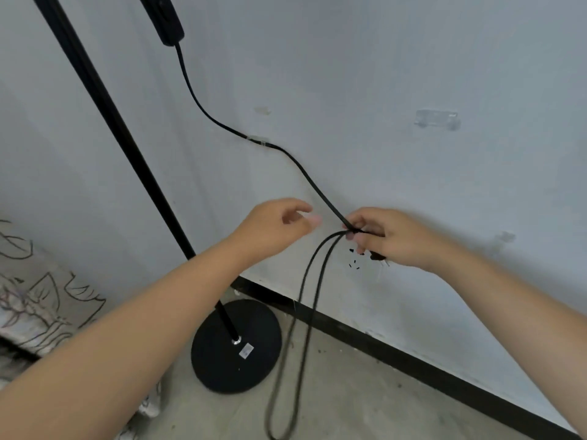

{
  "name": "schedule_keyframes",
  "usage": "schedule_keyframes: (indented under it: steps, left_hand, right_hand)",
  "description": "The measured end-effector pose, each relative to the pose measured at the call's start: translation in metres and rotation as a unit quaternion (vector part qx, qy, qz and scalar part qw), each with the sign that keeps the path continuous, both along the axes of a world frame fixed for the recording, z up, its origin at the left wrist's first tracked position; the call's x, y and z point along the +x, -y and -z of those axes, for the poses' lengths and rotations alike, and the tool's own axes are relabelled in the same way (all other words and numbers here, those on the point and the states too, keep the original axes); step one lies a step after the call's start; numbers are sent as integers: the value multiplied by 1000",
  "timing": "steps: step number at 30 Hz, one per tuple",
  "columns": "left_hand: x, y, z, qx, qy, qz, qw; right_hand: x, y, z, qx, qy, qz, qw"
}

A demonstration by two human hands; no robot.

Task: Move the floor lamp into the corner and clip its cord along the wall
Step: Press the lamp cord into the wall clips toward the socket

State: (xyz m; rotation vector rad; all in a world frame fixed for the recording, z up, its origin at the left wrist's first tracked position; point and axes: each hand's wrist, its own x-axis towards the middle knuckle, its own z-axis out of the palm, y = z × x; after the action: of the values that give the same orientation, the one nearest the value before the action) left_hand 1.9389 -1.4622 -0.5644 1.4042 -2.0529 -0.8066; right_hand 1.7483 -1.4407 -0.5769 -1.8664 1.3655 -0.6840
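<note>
Matt black round metal lamp base (222,369) with slightly glossy black pole (127,138); smooth black plastic-sheathed cord (305,176); clear plastic wall clip (437,119); rough grey concrete floor (365,392); matt painted wall (381,58).

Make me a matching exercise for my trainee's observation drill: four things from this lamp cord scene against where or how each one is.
Things:
1. right hand
2. left hand
3. lamp base
4. clear clip

States:
A. on the floor by the wall
B. stuck to the wall, holding nothing
C. pinching the cord
D. open, beside the cord

Pairs: 1-C, 2-D, 3-A, 4-B
</note>
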Motion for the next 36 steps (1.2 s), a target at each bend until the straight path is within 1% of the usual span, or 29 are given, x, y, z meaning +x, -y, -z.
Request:
schedule_keyframes:
  steps: [1, 2, 3, 4, 5, 7, 8, 10, 11, 13, 15, 16, 18, 19, 20, 22, 23, 25, 26, 28, 31, 32, 34, 36]
  left_hand:
    - [-2, -8, 6, 54, -6, 25, 998]
    - [-6, -16, 14, 76, 7, 51, 996]
    - [-10, -24, 23, 77, 17, 65, 995]
    - [-13, -28, 32, 64, 17, 60, 996]
    - [-17, -32, 38, 50, 6, 35, 998]
    - [-20, -35, 45, 35, -21, -21, 999]
    - [-20, -36, 48, 30, -25, -31, 999]
    - [-17, -36, 49, 28, 3, -3, 1000]
    - [-14, -36, 48, 28, 19, 16, 999]
    - [-8, -36, 46, 29, 34, 40, 998]
    - [0, -36, 43, 39, 40, 49, 997]
    - [4, -38, 43, 56, 32, 57, 996]
    - [14, -45, 44, 106, -24, 64, 992]
    - [20, -49, 45, 128, -70, 53, 988]
    - [26, -52, 47, 151, -129, 32, 980]
    - [37, -57, 49, 200, -255, -13, 946]
    - [42, -60, 51, 222, -302, -27, 927]
    - [48, -63, 52, 249, -349, -51, 902]
    - [49, -64, 52, 254, -351, -66, 899]
    - [52, -64, 51, 267, -319, -105, 903]
    - [59, -59, 51, 281, -246, -180, 910]
    - [63, -55, 51, 281, -240, -211, 905]
    - [75, -49, 52, 272, -248, -269, 890]
    - [84, -48, 58, 278, -217, -294, 888]
  right_hand:
    - [-3, -3, 0, -3, 6, 3, 1000]
    - [-5, -5, 1, -6, 18, 13, 1000]
    - [-6, -8, 2, -6, 36, 23, 999]
    - [-6, -11, 3, -4, 49, 31, 998]
    - [-6, -14, 5, -1, 56, 36, 998]
    - [-5, -19, 10, -6, 56, 47, 997]
    - [-3, -20, 10, -18, 53, 58, 997]
    - [0, -21, 9, -66, 33, 83, 994]
    - [1, -21, 7, -104, 9, 91, 990]
    - [5, -17, 2, -174, -40, 95, 979]
    - [9, -9, -3, -214, -69, 90, 970]
    - [12, -4, -4, -225, -84, 83, 967]
    - [20, 6, -2, -240, -84, 77, 964]
    - [26, 10, -1, -238, -53, 92, 966]
    - [33, 13, 0, -218, 6, 115, 969]
    - [52, 15, 2, -137, 157, 144, 967]
    - [62, 16, 3, -93, 212, 139, 963]
    - [80, 20, 5, -11, 278, 104, 955]
    - [87, 20, 4, 33, 297, 93, 950]
    - [91, 19, 2, 103, 284, 93, 949]
    - [83, 17, 9, 144, 224, 92, 960]
    - [79, 16, 11, 134, 209, 98, 964]
    - [71, 14, 13, 67, 168, 110, 977]
    - [64, 9, 16, 26, 144, 91, 985]
